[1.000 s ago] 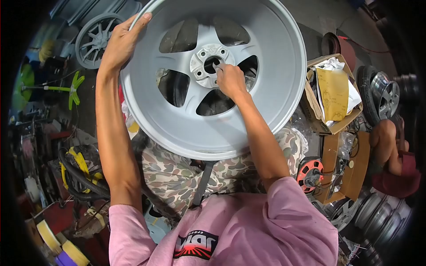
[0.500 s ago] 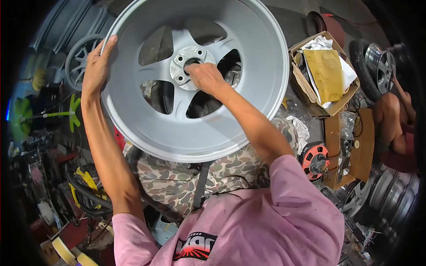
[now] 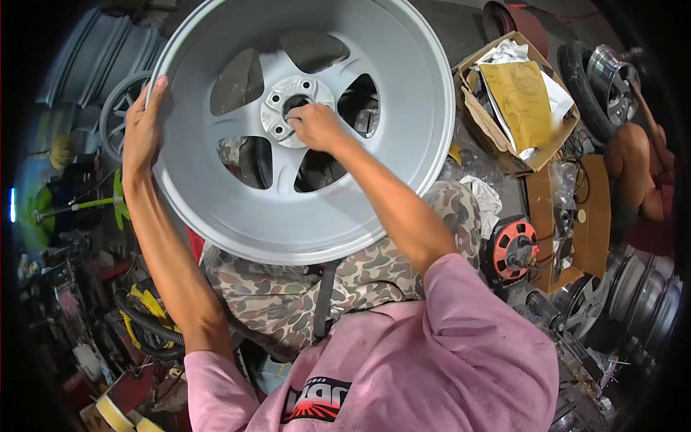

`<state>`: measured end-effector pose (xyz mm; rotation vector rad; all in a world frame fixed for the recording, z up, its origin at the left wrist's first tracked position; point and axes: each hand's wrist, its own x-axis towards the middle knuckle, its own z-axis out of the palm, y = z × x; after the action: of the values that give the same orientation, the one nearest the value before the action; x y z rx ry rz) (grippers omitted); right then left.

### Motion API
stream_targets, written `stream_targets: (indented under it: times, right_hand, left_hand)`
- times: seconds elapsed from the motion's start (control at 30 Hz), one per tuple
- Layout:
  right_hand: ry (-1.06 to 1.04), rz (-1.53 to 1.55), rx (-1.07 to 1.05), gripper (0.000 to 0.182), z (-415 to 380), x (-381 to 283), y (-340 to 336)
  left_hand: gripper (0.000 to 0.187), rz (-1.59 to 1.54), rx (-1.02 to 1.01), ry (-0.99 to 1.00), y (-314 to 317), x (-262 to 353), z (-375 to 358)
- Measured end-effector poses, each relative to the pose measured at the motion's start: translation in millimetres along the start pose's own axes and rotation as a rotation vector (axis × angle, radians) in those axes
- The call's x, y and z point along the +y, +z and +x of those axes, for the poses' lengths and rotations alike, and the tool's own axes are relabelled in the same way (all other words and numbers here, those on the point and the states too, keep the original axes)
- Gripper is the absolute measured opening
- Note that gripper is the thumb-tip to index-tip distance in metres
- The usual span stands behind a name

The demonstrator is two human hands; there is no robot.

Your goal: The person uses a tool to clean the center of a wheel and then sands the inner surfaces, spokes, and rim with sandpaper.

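A large grey car wheel rim, without a tyre, leans over my lap with its hollow back facing me. My left hand grips the outer lip at the left, thumb on the near side and fingers behind. At the hub, my right hand is closed with its fingertips at the edge of the centre bore. Whatever those fingers may pinch is hidden. Several bolt holes surround the bore, and wide openings show between the spokes.
At the right stand a carton of papers, an orange-red cable reel and stacked wheels. Another person's leg shows at the far right. A green fan, yellow-and-black hoses and tape rolls lie left.
The wheel rim and both hands have shifted slightly left in view, along with some camera movement. My right hand stays at the centre bore, its fingers in a slightly different position.
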<state>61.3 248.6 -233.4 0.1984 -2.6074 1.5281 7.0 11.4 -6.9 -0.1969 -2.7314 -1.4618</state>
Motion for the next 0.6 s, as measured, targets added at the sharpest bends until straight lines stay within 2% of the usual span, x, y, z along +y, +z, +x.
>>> stream_targets:
  times: [0.03,0.1,0.13,0.17,0.23,0.3,0.37,0.4,0.43,0.5,0.53,0.57,0.6]
  right_hand:
    - [0.009,0.005,0.003,0.02,0.4,4.4,3.2]
    - [0.184,0.153,0.152,0.023,2.8,7.0,5.1]
    - [0.335,0.258,0.259,0.024,5.2,-0.3,7.2]
    - [0.336,0.26,0.258,0.024,10.8,1.5,22.8]
    - [0.581,0.741,0.382,0.026,21.6,16.0,66.2]
    - [0.61,0.762,0.403,0.027,22.6,14.6,72.2]
    - [0.706,0.821,0.325,0.027,23.6,14.9,68.5]
    - [0.644,0.8,0.233,0.028,19.9,10.3,54.3]
    - [0.641,0.799,0.236,0.028,20.9,11.4,44.8]
    - [0.508,0.535,0.01,0.028,17.0,12.8,27.4]
    - [0.434,0.384,-0.056,0.029,17.0,12.9,17.9]
    - [0.433,0.384,-0.052,0.029,21.7,10.4,10.5]
    - [0.341,0.063,-0.231,0.029,27.8,9.1,5.1]
  left_hand:
    - [0.053,0.004,-0.009,-0.003,-2.5,-1.3,0.2]
    - [0.05,0.001,-0.019,-0.048,-3.7,-2.9,2.4]
    - [0.05,-0.001,-0.022,-0.051,-0.9,-1.0,1.0]
    - [0.049,-0.01,-0.01,-0.044,0.4,1.4,-0.5]
    - [0.049,-0.008,-0.006,-0.038,-0.2,3.5,-1.1]
    - [0.049,0.01,0.011,-0.059,-0.8,1.2,1.2]
    - [0.05,0.009,0.003,-0.064,-0.7,-0.5,1.0]
    - [0.05,0.009,0.004,-0.062,-2.0,0.3,2.2]
    - [0.05,0.008,0.004,-0.058,-3.5,0.1,3.5]
    - [0.052,0.038,0.003,-0.066,-4.4,-2.6,3.4]
    - [0.052,0.036,0.001,-0.062,-5.4,-3.5,4.8]
    - [0.052,0.033,-0.01,-0.073,-7.1,-4.8,5.7]
    - [0.052,0.034,-0.023,-0.085,-8.0,-5.5,5.3]
